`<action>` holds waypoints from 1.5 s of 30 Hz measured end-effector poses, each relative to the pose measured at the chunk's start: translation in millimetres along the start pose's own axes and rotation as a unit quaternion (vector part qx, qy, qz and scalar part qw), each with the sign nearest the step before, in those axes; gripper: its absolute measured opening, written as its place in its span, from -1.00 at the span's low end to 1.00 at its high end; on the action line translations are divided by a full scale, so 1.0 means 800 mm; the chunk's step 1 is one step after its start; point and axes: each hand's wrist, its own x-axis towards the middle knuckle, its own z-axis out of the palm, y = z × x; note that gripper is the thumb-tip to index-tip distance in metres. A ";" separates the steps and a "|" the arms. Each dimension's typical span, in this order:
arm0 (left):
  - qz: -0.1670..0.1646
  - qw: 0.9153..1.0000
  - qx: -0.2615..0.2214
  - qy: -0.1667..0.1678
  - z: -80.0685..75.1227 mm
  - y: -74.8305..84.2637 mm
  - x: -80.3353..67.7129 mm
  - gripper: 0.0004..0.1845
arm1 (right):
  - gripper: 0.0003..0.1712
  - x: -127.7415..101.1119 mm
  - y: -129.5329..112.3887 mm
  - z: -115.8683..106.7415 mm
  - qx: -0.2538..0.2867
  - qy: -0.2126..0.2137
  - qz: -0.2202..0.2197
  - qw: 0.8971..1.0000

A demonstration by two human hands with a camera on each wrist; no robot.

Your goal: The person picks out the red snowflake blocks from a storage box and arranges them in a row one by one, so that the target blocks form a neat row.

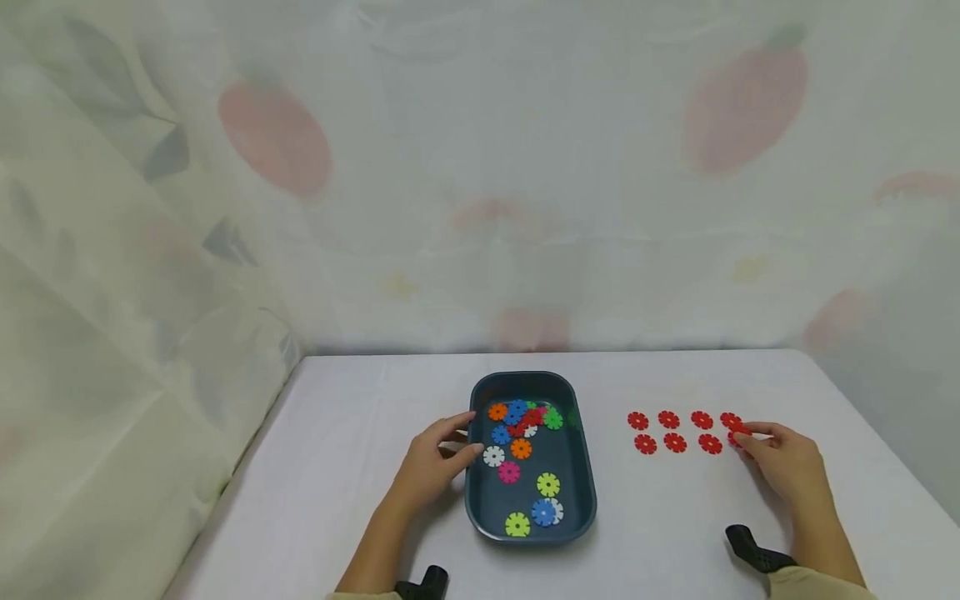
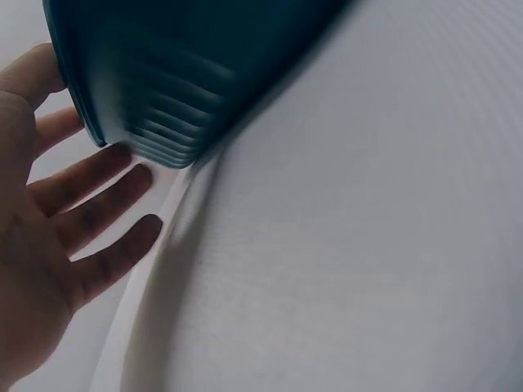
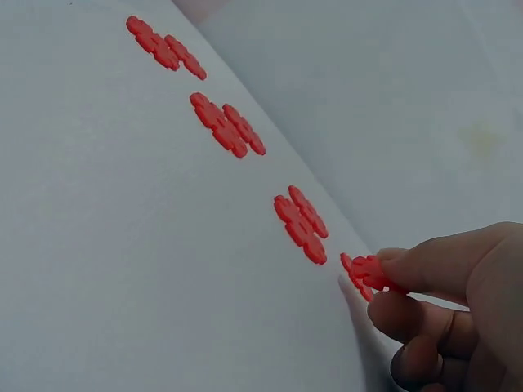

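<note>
In the head view my right hand [image 1: 787,462] is at the right end of two rows of red notched discs [image 1: 675,442]. Thumb and forefinger pinch one red notched disc [image 3: 369,269], seen close up in the right wrist view, just over the end of the rows. My left hand [image 1: 437,467] is at the left side of a dark blue-green tray [image 1: 583,467]. Its thumb and forefinger touch the tray's rim, while the other fingers [image 2: 106,196] spread loosely below the rim in the left wrist view. Inside the tray lie several notched discs in mixed colours, including an orange disc [image 1: 521,448].
A white cloth [image 1: 315,467] covers the table. Patterned curtains [image 1: 480,167] stand along its back edge and sides. Black wrist mounts [image 1: 757,550] show on both forearms. Between the tray and the red rows lies a strip of bare cloth.
</note>
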 end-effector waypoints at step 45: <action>0.012 0.992 -0.113 -0.049 -0.009 0.006 0.000 -0.38 | -0.30 0.003 0.005 0.012 -0.026 0.022 -0.008 0.999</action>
